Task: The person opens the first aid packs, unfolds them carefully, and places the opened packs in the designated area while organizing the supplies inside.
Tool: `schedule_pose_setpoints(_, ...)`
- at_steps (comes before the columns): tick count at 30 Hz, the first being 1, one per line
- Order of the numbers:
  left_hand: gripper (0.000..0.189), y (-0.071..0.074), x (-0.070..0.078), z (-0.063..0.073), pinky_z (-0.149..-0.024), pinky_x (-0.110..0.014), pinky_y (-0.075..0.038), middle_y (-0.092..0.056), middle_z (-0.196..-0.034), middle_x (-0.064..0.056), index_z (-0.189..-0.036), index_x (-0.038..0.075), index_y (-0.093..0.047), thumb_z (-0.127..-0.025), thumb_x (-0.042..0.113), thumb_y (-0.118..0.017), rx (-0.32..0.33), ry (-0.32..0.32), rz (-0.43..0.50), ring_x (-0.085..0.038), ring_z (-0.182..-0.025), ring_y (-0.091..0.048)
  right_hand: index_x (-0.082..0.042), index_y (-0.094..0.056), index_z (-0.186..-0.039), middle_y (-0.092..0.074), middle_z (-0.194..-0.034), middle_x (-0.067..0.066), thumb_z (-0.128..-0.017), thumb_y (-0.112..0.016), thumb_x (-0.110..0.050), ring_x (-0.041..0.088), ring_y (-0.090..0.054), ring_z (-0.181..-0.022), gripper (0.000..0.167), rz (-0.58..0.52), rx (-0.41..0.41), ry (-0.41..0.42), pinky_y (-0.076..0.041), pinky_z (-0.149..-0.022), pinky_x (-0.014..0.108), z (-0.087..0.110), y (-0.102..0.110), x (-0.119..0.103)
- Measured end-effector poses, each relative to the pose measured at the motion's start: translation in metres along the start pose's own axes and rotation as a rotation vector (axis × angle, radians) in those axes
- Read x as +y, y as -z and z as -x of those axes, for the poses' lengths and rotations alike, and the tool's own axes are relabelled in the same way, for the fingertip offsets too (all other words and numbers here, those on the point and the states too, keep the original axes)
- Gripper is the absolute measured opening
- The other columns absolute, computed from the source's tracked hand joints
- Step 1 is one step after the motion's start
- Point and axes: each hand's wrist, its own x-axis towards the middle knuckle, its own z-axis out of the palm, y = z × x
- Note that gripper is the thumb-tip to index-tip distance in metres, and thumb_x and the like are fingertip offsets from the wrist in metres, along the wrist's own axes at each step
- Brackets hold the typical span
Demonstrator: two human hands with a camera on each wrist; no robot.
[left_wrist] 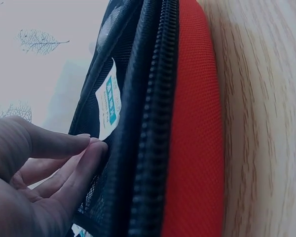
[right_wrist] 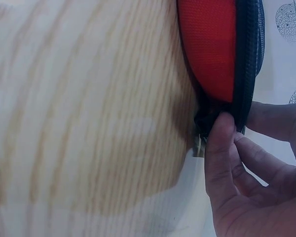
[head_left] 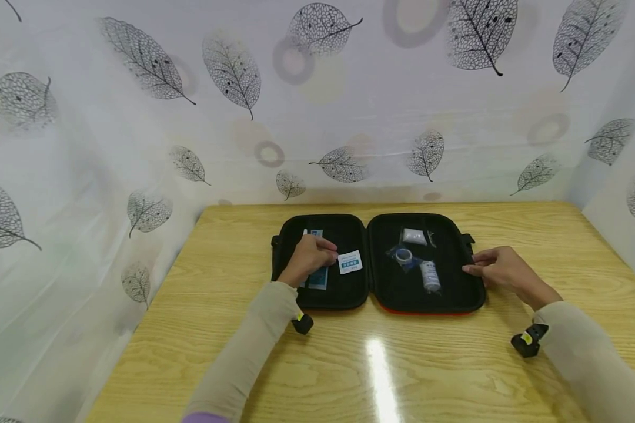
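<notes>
A zippered case [head_left: 344, 299] lies spread wide on the wooden table, black inside and red outside. My left hand [head_left: 311, 257] reaches over its left half. Thumb and fingers pinch at the corner of a small white sachet [head_left: 350, 262] with a teal band; in the left wrist view the sachet [left_wrist: 110, 103] stands against black mesh. Blue-and-white packets [head_left: 318, 278] lie partly under that hand. At the right edge, my right hand [head_left: 500, 270] grips the case rim, thumb and fingers on either side of it in the right wrist view, by the black zipper [right_wrist: 244, 59].
The right half of the case holds a wrapped white roll [head_left: 430, 276], a blue-wrapped ring-shaped roll [head_left: 404, 256] and a clear bag with white contents [head_left: 414, 236]. Behind the table [head_left: 317, 364] hangs a leaf-patterned white sheet [head_left: 370, 117].
</notes>
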Motion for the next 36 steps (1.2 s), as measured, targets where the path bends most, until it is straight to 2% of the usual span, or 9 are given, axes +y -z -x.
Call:
schedule_pose_setpoints(7, 0.014, -0.0014, 0.0016, -0.0004, -0.086, -0.039, -0.054, -0.073, -0.102, -0.006, -0.106, 0.006, -0.077, -0.092, 0.011, -0.074, -0.005, 0.0, -0.001, -0.02, -0.089, -0.066, 0.021, -0.048, -0.135, -0.059, -0.121, 0.034, -0.094, -0.073, -0.037, 0.022, -0.062, -0.083, 0.075, 0.015, 0.008, -0.011, -0.055, -0.07, 0.03, 0.0002, 0.0008, -0.0007)
schedule_pose_setpoints(19, 0.02, -0.0038, -0.0011, -0.0018, -0.086, -0.037, -0.058, -0.074, -0.103, -0.011, -0.111, -0.001, -0.073, -0.092, 0.006, -0.073, -0.068, -0.026, 0.126, -0.02, -0.093, -0.071, 0.02, -0.049, -0.134, -0.061, -0.117, 0.031, -0.093, -0.073, -0.038, 0.023, -0.061, -0.085, 0.074, 0.021, 0.012, -0.016, -0.053, -0.071, 0.029, -0.0002, 0.0014, -0.0002)
schedule_pose_setpoints(36, 0.019, -0.0012, -0.0007, 0.0007, -0.084, -0.035, -0.059, -0.072, -0.102, -0.013, -0.112, -0.002, -0.072, -0.094, 0.002, -0.071, -0.104, -0.019, 0.184, -0.021, -0.09, -0.071, 0.02, -0.048, -0.135, -0.059, -0.12, 0.033, -0.095, -0.072, -0.036, 0.022, -0.062, -0.083, 0.073, 0.01, 0.007, -0.009, -0.055, -0.069, 0.03, 0.0014, 0.0009, -0.0023)
